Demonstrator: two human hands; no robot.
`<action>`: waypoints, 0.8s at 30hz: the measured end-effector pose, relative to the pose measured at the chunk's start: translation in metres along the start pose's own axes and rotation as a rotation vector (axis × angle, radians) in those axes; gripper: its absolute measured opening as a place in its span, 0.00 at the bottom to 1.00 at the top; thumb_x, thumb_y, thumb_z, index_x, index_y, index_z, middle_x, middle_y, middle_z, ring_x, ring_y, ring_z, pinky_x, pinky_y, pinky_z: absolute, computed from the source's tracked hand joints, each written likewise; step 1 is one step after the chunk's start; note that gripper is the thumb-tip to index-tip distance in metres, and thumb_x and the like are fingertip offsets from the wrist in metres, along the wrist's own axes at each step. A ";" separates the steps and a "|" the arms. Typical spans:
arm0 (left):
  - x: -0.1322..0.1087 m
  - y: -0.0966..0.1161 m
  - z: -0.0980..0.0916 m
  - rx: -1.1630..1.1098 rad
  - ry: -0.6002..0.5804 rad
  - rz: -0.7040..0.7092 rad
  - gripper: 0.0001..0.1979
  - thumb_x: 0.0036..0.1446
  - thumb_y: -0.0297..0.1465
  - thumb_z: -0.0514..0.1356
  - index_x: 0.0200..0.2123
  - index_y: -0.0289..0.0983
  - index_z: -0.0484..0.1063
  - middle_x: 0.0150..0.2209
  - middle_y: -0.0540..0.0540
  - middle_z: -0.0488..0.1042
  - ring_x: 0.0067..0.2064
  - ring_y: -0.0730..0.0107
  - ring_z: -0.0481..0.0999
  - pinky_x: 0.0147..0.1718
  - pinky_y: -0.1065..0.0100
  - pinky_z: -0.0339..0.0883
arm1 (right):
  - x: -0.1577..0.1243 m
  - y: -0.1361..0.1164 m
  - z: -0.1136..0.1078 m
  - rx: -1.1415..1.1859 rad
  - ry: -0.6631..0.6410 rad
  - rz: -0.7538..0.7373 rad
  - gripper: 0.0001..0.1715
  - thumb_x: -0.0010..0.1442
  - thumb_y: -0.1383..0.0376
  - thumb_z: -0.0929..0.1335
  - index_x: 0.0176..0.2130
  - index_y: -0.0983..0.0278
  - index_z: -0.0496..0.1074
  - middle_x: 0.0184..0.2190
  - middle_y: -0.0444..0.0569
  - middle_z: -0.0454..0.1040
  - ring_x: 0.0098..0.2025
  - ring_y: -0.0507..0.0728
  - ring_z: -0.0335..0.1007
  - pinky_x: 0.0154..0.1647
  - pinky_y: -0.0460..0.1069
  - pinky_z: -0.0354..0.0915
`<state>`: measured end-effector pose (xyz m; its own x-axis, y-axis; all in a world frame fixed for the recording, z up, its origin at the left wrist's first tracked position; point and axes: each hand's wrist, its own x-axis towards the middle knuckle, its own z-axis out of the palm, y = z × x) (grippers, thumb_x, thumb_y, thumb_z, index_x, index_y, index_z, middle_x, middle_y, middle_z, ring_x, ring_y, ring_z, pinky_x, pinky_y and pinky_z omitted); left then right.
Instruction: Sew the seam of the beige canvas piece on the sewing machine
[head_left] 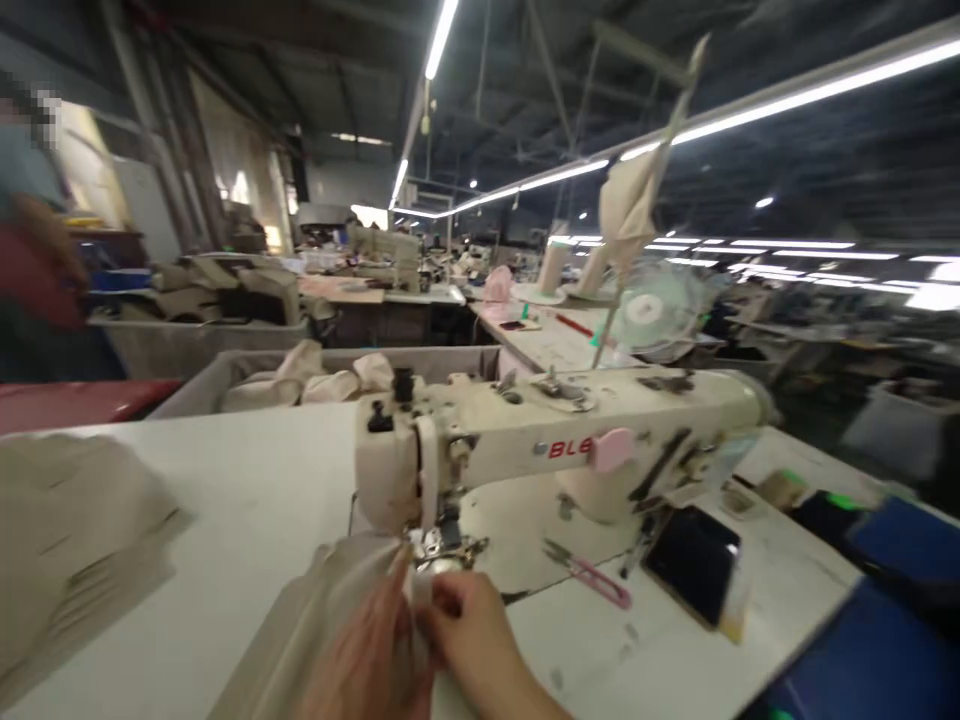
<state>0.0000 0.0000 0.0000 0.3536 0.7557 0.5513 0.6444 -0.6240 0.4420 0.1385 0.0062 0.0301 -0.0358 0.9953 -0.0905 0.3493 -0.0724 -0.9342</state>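
Head view shows my left hand lying flat, fingers loosely spread, on the beige cloth at the bottom middle of the frame. My right hand is curled beside it, thumb and fingers pinched shut on the cloth's edge, just in front of the presser foot. I see the two hands touching each other over the fabric. The cloth looks soft and matte, folded into long creases that run toward the needle. The sewing machine is cream, smooth and long-bodied, with red letters on its arm. Pink-handled snips lie on the white table right of my hands, a dark phone beyond them. A stack of beige pieces sits at the left edge; bare tabletop lies between it and my hands
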 end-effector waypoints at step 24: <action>0.005 0.031 -0.016 -0.030 -0.148 -0.340 0.20 0.54 0.25 0.56 0.51 0.37 0.69 0.44 0.40 0.73 0.46 0.52 0.73 0.45 0.46 0.70 | 0.001 0.002 -0.014 0.279 0.017 0.011 0.15 0.52 0.59 0.67 0.34 0.64 0.81 0.29 0.49 0.80 0.35 0.63 0.75 0.37 0.52 0.67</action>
<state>0.0114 -0.0186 0.0280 0.2186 0.9399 0.2623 0.7224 -0.3366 0.6041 0.1521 0.0077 0.0332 -0.0167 0.9951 -0.0971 0.0781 -0.0955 -0.9924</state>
